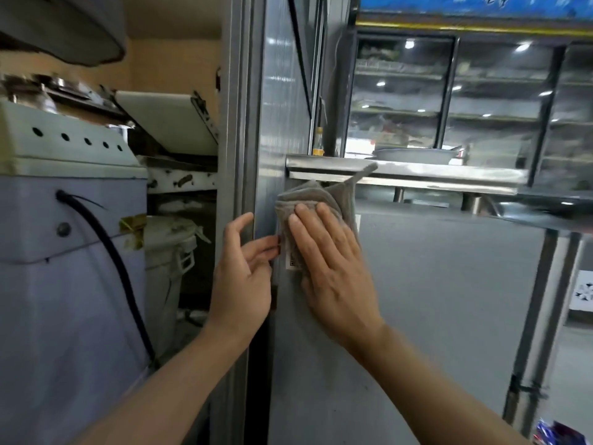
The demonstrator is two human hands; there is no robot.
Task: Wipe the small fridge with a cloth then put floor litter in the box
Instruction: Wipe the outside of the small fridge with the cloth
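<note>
A folded grey cloth (316, 197) lies flat against the grey side of the small fridge (433, 284), just below its metal top edge (401, 173). My right hand (333, 268) presses the cloth against the fridge with straight fingers pointing up. My left hand (244, 268) is held beside it, fingers loosely extended, fingertips at the fridge's left edge next to a small white sticker (290, 263). It holds nothing.
A metal pillar (240, 123) stands to the left of the fridge. Further left is a pale machine (64, 252) with a black cable, and a white lidded bin (170, 252). A dish (414, 154) sits on the fridge top. Glass display cabinets (481, 91) are behind.
</note>
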